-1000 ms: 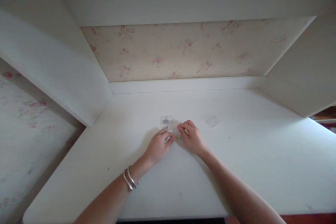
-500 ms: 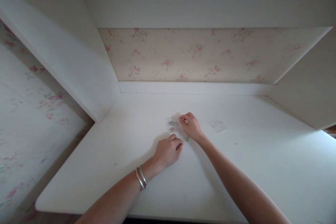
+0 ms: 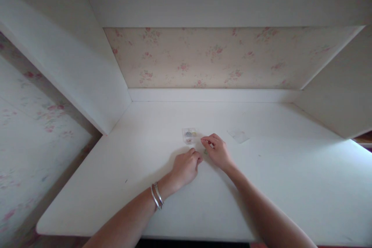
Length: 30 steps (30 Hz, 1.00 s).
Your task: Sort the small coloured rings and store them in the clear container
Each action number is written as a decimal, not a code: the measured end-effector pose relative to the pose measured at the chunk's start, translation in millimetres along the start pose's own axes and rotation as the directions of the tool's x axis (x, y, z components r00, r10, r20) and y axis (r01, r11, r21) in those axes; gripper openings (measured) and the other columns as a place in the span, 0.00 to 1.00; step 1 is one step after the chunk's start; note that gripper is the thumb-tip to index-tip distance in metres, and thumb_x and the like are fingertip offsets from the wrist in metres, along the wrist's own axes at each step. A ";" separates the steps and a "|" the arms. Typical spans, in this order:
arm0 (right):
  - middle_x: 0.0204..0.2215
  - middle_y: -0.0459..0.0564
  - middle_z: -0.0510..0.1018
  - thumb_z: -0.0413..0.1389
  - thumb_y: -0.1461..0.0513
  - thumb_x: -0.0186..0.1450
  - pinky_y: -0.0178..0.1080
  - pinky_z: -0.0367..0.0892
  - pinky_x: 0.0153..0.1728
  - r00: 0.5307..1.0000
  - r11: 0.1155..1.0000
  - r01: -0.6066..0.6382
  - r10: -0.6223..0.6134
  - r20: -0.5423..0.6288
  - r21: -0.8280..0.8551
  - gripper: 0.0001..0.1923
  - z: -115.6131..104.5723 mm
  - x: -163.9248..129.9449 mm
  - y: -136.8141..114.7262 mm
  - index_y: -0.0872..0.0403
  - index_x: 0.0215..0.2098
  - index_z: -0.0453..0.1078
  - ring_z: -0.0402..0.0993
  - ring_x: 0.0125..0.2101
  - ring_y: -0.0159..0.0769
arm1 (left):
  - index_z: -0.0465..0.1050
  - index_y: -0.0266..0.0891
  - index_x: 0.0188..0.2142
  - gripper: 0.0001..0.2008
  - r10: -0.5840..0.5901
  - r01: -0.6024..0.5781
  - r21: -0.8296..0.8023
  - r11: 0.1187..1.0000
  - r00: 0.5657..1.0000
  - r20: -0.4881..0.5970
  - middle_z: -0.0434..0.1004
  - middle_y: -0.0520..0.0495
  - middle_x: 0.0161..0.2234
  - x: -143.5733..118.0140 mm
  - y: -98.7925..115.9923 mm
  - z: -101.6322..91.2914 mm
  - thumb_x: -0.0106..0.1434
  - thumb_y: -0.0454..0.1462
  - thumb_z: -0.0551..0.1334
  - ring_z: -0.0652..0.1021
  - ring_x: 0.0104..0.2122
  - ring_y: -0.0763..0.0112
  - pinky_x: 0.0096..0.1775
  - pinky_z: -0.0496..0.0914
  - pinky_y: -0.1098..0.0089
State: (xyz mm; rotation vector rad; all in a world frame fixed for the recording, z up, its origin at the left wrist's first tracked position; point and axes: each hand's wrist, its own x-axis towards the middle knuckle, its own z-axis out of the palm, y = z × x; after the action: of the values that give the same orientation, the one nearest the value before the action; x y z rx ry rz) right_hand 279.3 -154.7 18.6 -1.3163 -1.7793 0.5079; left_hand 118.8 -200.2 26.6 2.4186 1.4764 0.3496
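Head view: a small clear box (image 3: 189,136) holding coloured bits sits on the white bench (image 3: 276,186), just beyond both hands. The left hand (image 3: 186,167) rests on the bench with fingers curled in; what it grips, if anything, cannot be told. The right hand (image 3: 217,151) pinches fingertips together beside a small green piece (image 3: 205,151), seemingly to pick it. A clear lid (image 3: 238,136) lies apart to the right.
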 end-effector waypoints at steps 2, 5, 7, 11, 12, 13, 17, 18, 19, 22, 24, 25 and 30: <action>0.28 0.47 0.72 0.51 0.58 0.64 0.34 0.63 0.29 1.000 1.000 -0.008 0.008 0.028 -0.008 0.11 -6.0 -9.4 -1.3 0.51 0.35 0.75 0.68 0.28 0.32 | 0.70 0.40 0.37 0.13 0.002 -0.002 -0.029 1.000 1.000 0.002 0.72 0.46 0.39 0.1 -1.0 0.5 0.67 0.38 0.47 0.75 0.35 0.67 0.35 0.66 0.70; 0.28 0.46 0.72 0.49 0.58 0.65 0.33 0.62 0.29 0.997 0.999 0.013 -0.009 0.080 -0.042 0.11 -13.9 -16.8 -4.2 0.51 0.36 0.74 0.67 0.27 0.31 | 0.68 0.40 0.38 0.12 -0.010 0.005 -0.150 0.989 1.000 -0.028 0.72 0.46 0.38 2.4 -6.5 1.4 0.67 0.39 0.48 0.74 0.35 0.67 0.35 0.65 0.70; 0.27 0.46 0.71 0.49 0.59 0.65 0.33 0.61 0.30 0.991 0.994 0.063 -0.052 0.124 -0.088 0.11 -17.4 -18.3 -6.0 0.51 0.35 0.74 0.67 0.28 0.31 | 0.67 0.39 0.38 0.11 -0.030 0.013 -0.267 0.964 0.998 -0.061 0.72 0.47 0.37 5.9 -11.8 1.9 0.67 0.40 0.48 0.74 0.35 0.68 0.36 0.65 0.70; 0.27 0.47 0.72 0.49 0.60 0.65 0.34 0.61 0.33 0.971 0.969 0.175 -0.140 0.192 -0.177 0.11 -21.0 -17.9 -8.1 0.51 0.34 0.74 0.67 0.30 0.32 | 0.66 0.37 0.35 0.13 -0.075 0.025 -0.430 0.902 0.992 -0.099 0.71 0.47 0.33 14.5 -21.2 1.0 0.67 0.41 0.47 0.72 0.34 0.68 0.36 0.65 0.70; 0.27 0.47 0.72 0.49 0.61 0.65 0.34 0.60 0.33 0.966 0.962 0.195 -0.155 0.208 -0.190 0.11 -21.5 -17.9 -8.7 0.51 0.34 0.74 0.67 0.30 0.32 | 0.66 0.37 0.34 0.14 -0.083 0.028 -0.450 0.893 0.991 -0.102 0.71 0.47 0.32 16.3 -23.1 0.2 0.67 0.41 0.47 0.71 0.33 0.68 0.36 0.65 0.70; 0.26 0.47 0.72 0.50 0.61 0.65 0.34 0.60 0.34 0.960 0.957 0.212 -0.166 0.223 -0.200 0.11 -22.0 -17.9 -9.4 0.51 0.34 0.74 0.67 0.30 0.32 | 0.66 0.36 0.34 0.15 -0.090 0.032 -0.464 0.885 0.991 -0.104 0.71 0.47 0.31 17.8 -24.7 -1.0 0.67 0.42 0.47 0.71 0.33 0.69 0.36 0.65 0.70; 0.27 0.47 0.73 0.51 0.61 0.64 0.35 0.59 0.35 0.939 0.932 0.266 -0.194 0.284 -0.245 0.09 -22.5 -19.3 -13.9 0.49 0.34 0.74 0.67 0.31 0.32 | 0.66 0.36 0.34 0.17 -0.125 0.051 -0.461 0.886 0.983 -0.131 0.71 0.48 0.30 23.0 -30.6 -9.1 0.67 0.44 0.46 0.71 0.32 0.69 0.35 0.65 0.70; 0.28 0.47 0.73 0.51 0.61 0.64 0.35 0.58 0.35 0.931 0.924 0.283 -0.201 0.303 -0.258 0.09 -21.9 -20.1 -15.2 0.49 0.34 0.74 0.67 0.32 0.33 | 0.66 0.36 0.34 0.17 -0.130 0.054 -0.445 0.894 0.981 -0.143 0.72 0.47 0.31 25.0 -31.8 -11.9 0.67 0.44 0.46 0.71 0.32 0.69 0.36 0.65 0.70; 0.28 0.47 0.73 0.52 0.61 0.63 0.35 0.57 0.36 0.922 0.914 0.302 -0.209 0.325 -0.270 0.09 -20.9 -20.9 -16.5 0.49 0.34 0.75 0.67 0.32 0.33 | 0.67 0.36 0.34 0.16 -0.133 0.054 -0.425 0.904 0.978 -0.158 0.72 0.47 0.32 27.8 -32.9 -15.0 0.67 0.44 0.47 0.72 0.33 0.69 0.36 0.66 0.70; 0.27 0.47 0.73 0.51 0.61 0.64 0.36 0.55 0.35 0.898 0.884 0.350 -0.224 0.379 -0.308 0.10 -16.8 -23.9 -19.5 0.50 0.30 0.74 0.67 0.33 0.33 | 0.68 0.36 0.35 0.15 -0.130 0.051 -0.338 0.940 0.968 -0.213 0.74 0.45 0.34 42.4 -35.0 -24.0 0.67 0.42 0.48 0.73 0.36 0.68 0.39 0.66 0.70; 0.27 0.47 0.73 0.50 0.61 0.64 0.36 0.54 0.35 0.892 0.870 0.364 -0.223 0.392 -0.332 0.12 -14.2 -25.6 -20.9 0.51 0.28 0.74 0.66 0.32 0.33 | 0.69 0.36 0.35 0.15 -0.118 0.056 -0.257 0.965 0.965 -0.235 0.74 0.44 0.35 57.0 -36.0 -28.7 0.67 0.41 0.48 0.73 0.37 0.68 0.40 0.66 0.69; 0.27 0.47 0.73 0.50 0.61 0.65 0.36 0.54 0.35 0.892 0.865 0.365 -0.221 0.394 -0.343 0.12 -13.2 -26.2 -21.3 0.51 0.27 0.73 0.66 0.32 0.33 | 0.70 0.36 0.35 0.15 -0.117 0.066 -0.217 0.974 0.966 -0.232 0.74 0.44 0.35 65.2 -36.6 -30.4 0.67 0.41 0.48 0.74 0.37 0.67 0.41 0.66 0.69; 0.28 0.47 0.73 0.50 0.61 0.65 0.37 0.52 0.34 0.905 0.853 0.342 -0.187 0.381 -0.395 0.11 -12.2 -26.9 -22.8 0.51 0.29 0.72 0.66 0.33 0.34 | 0.72 0.37 0.36 0.13 -0.157 0.148 -0.069 0.987 0.973 -0.166 0.75 0.43 0.38 99.8 -41.5 -29.7 0.65 0.39 0.51 0.74 0.40 0.67 0.43 0.66 0.69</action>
State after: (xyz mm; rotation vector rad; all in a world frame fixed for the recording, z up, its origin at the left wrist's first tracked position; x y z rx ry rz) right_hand 278.5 -189.6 31.8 -1.3040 -2.4325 0.1563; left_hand 118.8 -89.5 44.9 2.2621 1.6887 0.5686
